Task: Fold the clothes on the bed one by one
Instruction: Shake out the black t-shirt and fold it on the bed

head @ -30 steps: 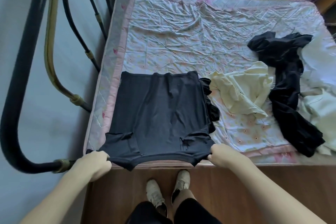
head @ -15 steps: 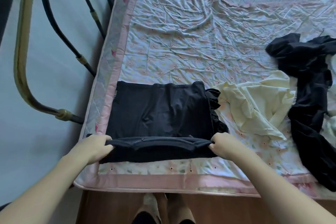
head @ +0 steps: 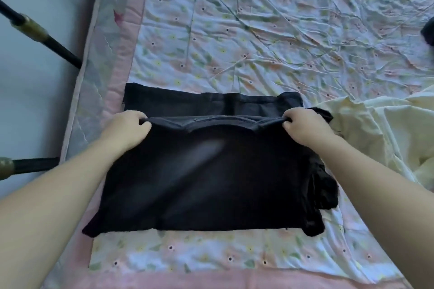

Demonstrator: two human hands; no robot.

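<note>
Gripping the folded-over edge of a black T-shirt (head: pixel 206 171) with both hands: left hand (head: pixel 128 128) clenched on the fabric at the left end of that edge, right hand (head: pixel 305 126) clenched on it at the right end, fingers curled over the cloth, edge stretched taut between them with the curved neckline and collar seam showing at its middle. Lying flat on the bed (head: pixel 258 30), near the front left corner, close to the pink quilted border (head: pixel 131 37). Doubled back on itself, upper layer covering most of the lower; a strip of the lower layer, with its hem, exposed beyond the held edge on the far side. Bunched black fabric sticking out along the right side, partly under the right forearm. Cream garment (head: pixel 387 136), crumpled, just beside the shirt on the right, touching or nearly touching it near the right hand; cannot tell which. Floral sheet wrinkled across the far part of the bed. Dark bit of cloth (head: pixel 428 34) at the right edge, too cut off to identify. Black metal bed frame with brass fittings (head: pixel 32 29) off to the left.
</note>
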